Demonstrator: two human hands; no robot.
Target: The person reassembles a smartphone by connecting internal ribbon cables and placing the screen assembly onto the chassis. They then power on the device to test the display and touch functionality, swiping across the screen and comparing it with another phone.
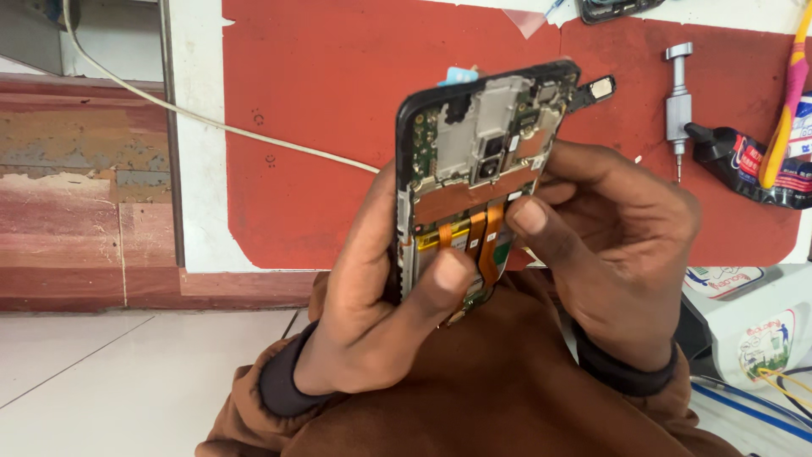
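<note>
I see my left hand wrapped around the lower edge of an opened phone, its back cover off, thumb pressed over the orange flex cables to steady them. The phone is lifted above the red mat and tilted toward the camera, I judge so the exposed board faces me. My right hand pinches the phone's right edge, fingertips at the board, bracing it from the other side. A small screwdriver lies on the mat, near but well apart from both hands.
</note>
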